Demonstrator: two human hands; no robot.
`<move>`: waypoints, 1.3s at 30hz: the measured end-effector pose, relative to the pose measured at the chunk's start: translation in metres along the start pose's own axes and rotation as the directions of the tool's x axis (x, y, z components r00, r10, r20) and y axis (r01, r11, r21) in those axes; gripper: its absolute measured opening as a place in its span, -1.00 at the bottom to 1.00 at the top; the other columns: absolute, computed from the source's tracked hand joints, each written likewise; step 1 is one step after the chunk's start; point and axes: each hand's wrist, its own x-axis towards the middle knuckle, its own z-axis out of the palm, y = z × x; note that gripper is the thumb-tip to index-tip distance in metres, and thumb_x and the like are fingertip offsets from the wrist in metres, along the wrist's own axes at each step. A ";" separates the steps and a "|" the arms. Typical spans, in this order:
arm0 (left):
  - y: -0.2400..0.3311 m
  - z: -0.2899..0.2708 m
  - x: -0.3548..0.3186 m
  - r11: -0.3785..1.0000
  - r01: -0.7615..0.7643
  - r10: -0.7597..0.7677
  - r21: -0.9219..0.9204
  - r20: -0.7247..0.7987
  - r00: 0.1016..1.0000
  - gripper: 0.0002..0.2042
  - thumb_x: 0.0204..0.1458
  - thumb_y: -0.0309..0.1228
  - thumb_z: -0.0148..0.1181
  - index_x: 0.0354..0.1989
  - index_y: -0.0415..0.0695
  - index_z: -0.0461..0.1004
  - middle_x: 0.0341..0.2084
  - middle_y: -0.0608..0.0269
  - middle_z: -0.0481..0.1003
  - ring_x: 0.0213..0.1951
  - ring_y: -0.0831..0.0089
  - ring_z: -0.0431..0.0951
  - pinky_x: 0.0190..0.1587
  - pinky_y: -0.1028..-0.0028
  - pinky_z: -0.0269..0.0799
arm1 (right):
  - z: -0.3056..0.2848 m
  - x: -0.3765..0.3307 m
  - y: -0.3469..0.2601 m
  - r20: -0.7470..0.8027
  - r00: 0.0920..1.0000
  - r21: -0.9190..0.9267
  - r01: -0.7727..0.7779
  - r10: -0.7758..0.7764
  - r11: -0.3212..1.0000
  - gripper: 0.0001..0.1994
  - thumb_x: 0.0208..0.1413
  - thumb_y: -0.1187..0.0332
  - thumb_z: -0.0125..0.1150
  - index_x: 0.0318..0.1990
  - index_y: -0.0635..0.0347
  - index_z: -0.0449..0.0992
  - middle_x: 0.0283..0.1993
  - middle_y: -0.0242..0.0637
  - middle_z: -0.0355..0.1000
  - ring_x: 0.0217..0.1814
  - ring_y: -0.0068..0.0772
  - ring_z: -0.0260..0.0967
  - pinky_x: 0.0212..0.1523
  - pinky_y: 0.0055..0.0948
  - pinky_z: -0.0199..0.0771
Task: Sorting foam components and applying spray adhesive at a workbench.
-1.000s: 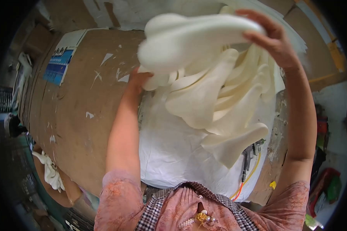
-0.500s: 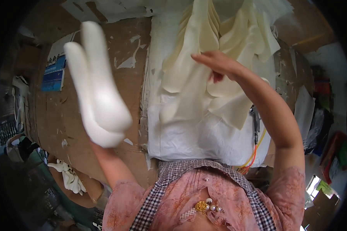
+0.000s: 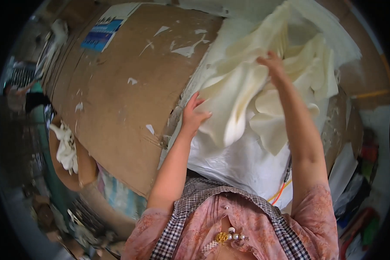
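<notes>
- Now both hands are back on the heap of cream foam pieces [image 3: 264, 99], which lies on a white sheet [image 3: 242, 160] toward the right edge of the surface [image 3: 117, 86].
- Half a second ago the left hand [image 3: 194, 116] held 1 thick white piece high; that piece is gone from its grip, and its fingers now rest spread on a fold's edge.
- Right hand [image 3: 274, 65] reaches deeper in (grip hidden, cannot tell).
- Likely sorting continues with another piece.

Evenly lit by soft, diffuse daylight, brightest on the cream foam sheets [image 3: 255, 86] and white cloth [image 3: 242, 162], nearly washed out there. Strongly bent by fisheye toward a black rim. Dim, blurred at the left edge; faint shadows only.
</notes>
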 end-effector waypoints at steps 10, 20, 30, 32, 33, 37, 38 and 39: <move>-0.024 0.020 0.023 0.794 -0.214 0.276 0.569 -0.024 0.961 0.01 -0.46 -0.33 0.43 0.27 -0.17 -0.05 0.15 -0.12 0.14 0.21 0.13 0.12 0.20 0.31 0.13 | -0.090 0.021 -0.047 -0.152 0.894 -0.255 0.377 -0.422 0.890 -0.45 0.05 0.23 0.19 0.19 0.15 0.18 0.04 -0.31 0.29 0.01 -0.50 0.22 -0.05 -0.55 0.21; -0.111 -0.237 -0.250 0.980 -0.180 0.172 0.091 -0.842 0.511 -0.75 -0.18 -0.53 0.19 -0.25 -0.19 0.46 -0.40 0.32 0.49 -0.34 0.56 0.45 -0.26 0.54 0.41 | 0.151 -0.285 -0.003 0.638 0.715 -0.047 0.406 -0.285 0.913 -0.71 0.14 0.45 0.04 0.02 0.31 0.38 -0.11 -0.23 0.44 -0.11 -0.46 0.37 -0.06 -0.50 0.37; -0.316 -0.420 -0.514 0.853 0.414 -0.250 -0.317 -0.945 -0.210 -0.30 -0.45 -0.26 0.34 0.04 -0.08 0.31 -0.03 -0.07 0.37 0.02 0.12 0.39 0.05 0.33 0.31 | 0.428 -0.621 0.106 0.967 -0.233 -0.008 0.372 0.101 0.928 -0.79 0.06 0.50 0.12 -0.12 0.31 0.43 -0.24 -0.33 0.45 -0.19 -0.59 0.38 -0.17 -0.58 0.42; -0.346 -0.419 -0.490 0.844 0.399 -0.289 -0.359 -0.930 -0.225 -0.20 -0.45 -0.27 0.35 0.13 -0.06 0.19 0.07 -0.10 0.25 0.08 0.10 0.31 0.09 0.32 0.26 | 0.480 -0.667 0.121 0.933 -0.338 0.025 0.409 0.126 0.912 -0.79 0.07 0.48 0.13 -0.12 0.31 0.44 -0.25 -0.34 0.44 -0.24 -0.62 0.36 -0.21 -0.58 0.42; -0.358 -0.421 -0.476 0.835 0.406 -0.297 -0.371 -0.926 -0.234 -0.10 -0.46 -0.27 0.35 0.21 -0.04 0.07 0.17 -0.12 0.12 0.14 0.08 0.23 0.13 0.31 0.22 | 0.503 -0.684 0.135 0.902 -0.389 -0.045 0.347 0.187 0.937 -0.78 0.06 0.46 0.13 -0.12 0.31 0.43 -0.28 -0.33 0.44 -0.27 -0.62 0.36 -0.23 -0.59 0.42; -0.409 -0.454 -0.481 0.895 0.314 -0.298 -0.318 -0.948 -0.112 -0.12 -0.35 -0.36 0.28 0.25 0.05 -0.06 0.15 -0.09 0.10 0.12 0.02 0.21 0.12 0.25 0.20 | 0.585 -0.714 0.193 0.792 -0.462 -0.050 0.603 0.399 0.796 -0.76 0.02 0.40 0.15 -0.15 0.29 0.45 -0.36 -0.36 0.43 -0.34 -0.59 0.37 -0.31 -0.59 0.40; -0.415 -0.466 -0.483 0.791 0.500 -0.347 -0.354 -0.931 -0.110 -0.37 -0.27 -0.37 0.20 0.11 0.00 0.23 -0.04 -0.04 0.33 -0.01 0.07 0.35 0.00 0.22 0.30 | 0.605 -0.709 0.208 0.715 -0.509 0.101 0.753 0.479 0.650 -0.74 -0.03 0.32 0.13 -0.19 0.24 0.49 -0.37 -0.27 0.46 -0.31 -0.37 0.41 -0.26 -0.43 0.41; -0.421 -0.478 -0.490 0.792 0.476 -0.372 -0.381 -0.921 -0.118 -0.37 -0.27 -0.37 0.20 0.11 0.00 0.23 -0.04 -0.04 0.33 -0.01 0.07 0.35 0.00 0.22 0.30 | 0.628 -0.691 0.227 0.635 -0.529 0.271 0.835 0.563 0.479 -0.72 -0.08 0.24 0.10 -0.24 0.19 0.52 -0.38 -0.19 0.50 -0.27 -0.16 0.46 -0.21 -0.27 0.42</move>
